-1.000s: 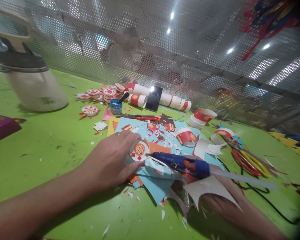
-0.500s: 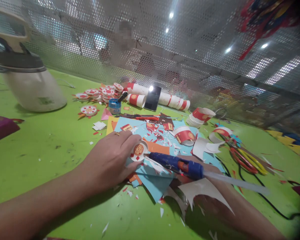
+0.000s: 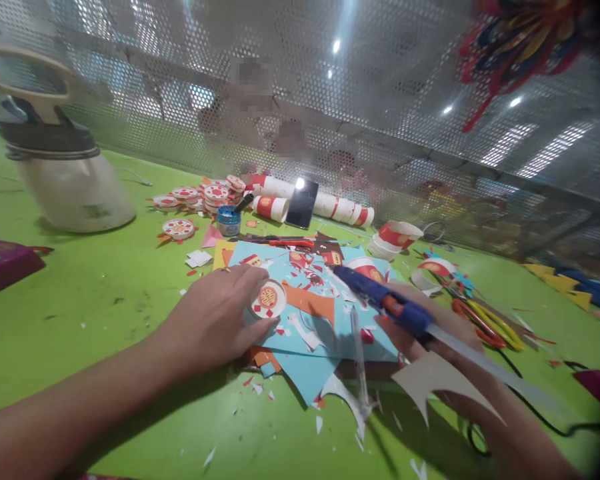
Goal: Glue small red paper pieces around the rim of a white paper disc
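My left hand (image 3: 207, 317) rests over the paper-covered table, its thumb and fingers curled around a small round paper disc (image 3: 269, 299) with a gold emblem and red diamonds. In my right hand (image 3: 447, 327) is a blue hot glue gun (image 3: 387, 300), a long translucent glue stick jutting from its rear. Its nozzle points up and left, apart from the disc. Under both hands lie light-blue paper sheets (image 3: 300, 367) strewn with red and white scraps. An orange paper piece (image 3: 313, 303) lies between the hands.
Decorated discs (image 3: 179, 229) and a blue jar (image 3: 229, 220) sit farther back. A phone (image 3: 301, 203) leans on a row of paper cups (image 3: 347, 207). Red-and-yellow-handled scissors (image 3: 487, 323) lie right, beside a black cord (image 3: 550, 420). A whitish container (image 3: 77, 190) stands left.
My right hand has drawn the glue gun away from the disc, up and to the right. The left hand still holds the disc, shifted slightly left in view.
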### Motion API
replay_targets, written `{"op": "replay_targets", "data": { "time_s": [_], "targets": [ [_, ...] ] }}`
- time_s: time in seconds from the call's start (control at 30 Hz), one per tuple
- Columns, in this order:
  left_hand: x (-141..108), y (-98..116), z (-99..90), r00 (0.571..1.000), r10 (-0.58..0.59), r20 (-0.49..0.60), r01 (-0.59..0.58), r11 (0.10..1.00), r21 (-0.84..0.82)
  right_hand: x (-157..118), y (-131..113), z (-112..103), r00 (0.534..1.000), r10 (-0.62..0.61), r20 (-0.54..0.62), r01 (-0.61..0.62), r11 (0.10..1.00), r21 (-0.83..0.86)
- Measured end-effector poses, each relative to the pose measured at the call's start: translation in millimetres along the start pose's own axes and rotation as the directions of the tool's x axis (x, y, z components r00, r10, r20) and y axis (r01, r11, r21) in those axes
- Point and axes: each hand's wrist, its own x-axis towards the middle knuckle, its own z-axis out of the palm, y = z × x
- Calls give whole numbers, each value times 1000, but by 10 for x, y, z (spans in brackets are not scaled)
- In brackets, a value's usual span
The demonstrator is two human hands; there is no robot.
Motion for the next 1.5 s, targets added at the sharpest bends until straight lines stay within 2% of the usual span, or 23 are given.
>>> {"op": "replay_targets", "data": {
  "time_s": [0.07, 0.13, 0.23, 0.3, 0.57, 0.73, 0.83, 0.9, 0.97, 1.03, 1.1, 1.13, 1.17, 1.2, 1.27, 1.3, 1.37, 1.5],
  "targets": [
    [15, -6, -4, 999, -42, 9, 42, 999, -16, 74, 227, -32, 998, -31, -48, 26, 994, -104],
    [25, -16, 3, 997, -74, 4, 74, 996, -41, 152, 466, -62, 996, -4, -87, -13, 980, -197],
    [33, -39, 27, 995, -96, 0, 95, 992, -79, 224, 761, -56, 998, 56, 21, -49, 964, -262],
    [37, -54, 39, 995, -100, -1, 99, 991, -89, 237, 869, -10, 996, 68, 62, -50, 962, -267],
    [46, -55, -3, 993, -111, -37, 106, 987, -119, 231, 878, 193, 997, 51, 55, -37, 972, -231],
    [59, -39, -57, 989, -148, -26, 144, 983, -112, 203, 967, 272, 990, 114, 87, -102, 986, -133],
    [74, -42, -75, 985, -172, -17, 170, 980, -106, 164, 1066, 233, 979, 158, 131, -153, 987, -50],
    [85, -51, -76, 982, -186, -15, 183, 977, -111, 144, 1100, 117, 965, 182, 191, -189, 982, 20],
    [92, -63, -74, 981, -193, -14, 190, 974, -121, 140, 1035, -68, 950, 230, 209, -244, 969, 43],
    [97, -78, -72, 982, -191, -15, 187, 973, -135, 153, 812, -267, 961, 237, 142, -226, 970, -92],
    [100, -91, -73, 983, -185, -17, 181, 972, -148, 177, 436, -394, 993, 110, -45, -118, 960, -254],
    [102, -96, -74, 983, -183, -20, 178, 972, -152, 189, 216, -407, 987, 46, -153, -90, 952, -294],
    [104, -100, -76, 983, -184, -24, 178, 972, -153, 200, -4, -381, 977, -34, -211, -24, 963, -267],
    [106, -101, -77, 982, -186, -26, 180, 972, -151, 210, -207, -318, 978, -111, -177, 76, 978, -196],
    [109, -100, -79, 982, -186, -30, 180, 973, -144, 227, -510, -104, 964, -253, 77, 250, 967, 46],
    [110, -98, -78, 982, -187, -31, 181, 973, -142, 235, -596, 26, 941, -283, 184, 265, 957, 117],
    [111, -93, -73, 980, -195, -30, 189, 971, -146, 257, -646, 277, 908, -290, 304, 260, 956, 134],
    [107, -82, -60, 975, -222, -11, 215, 957, -193, 316, -528, 576, 901, -208, 381, 187, 978, 92]
  ]
}}
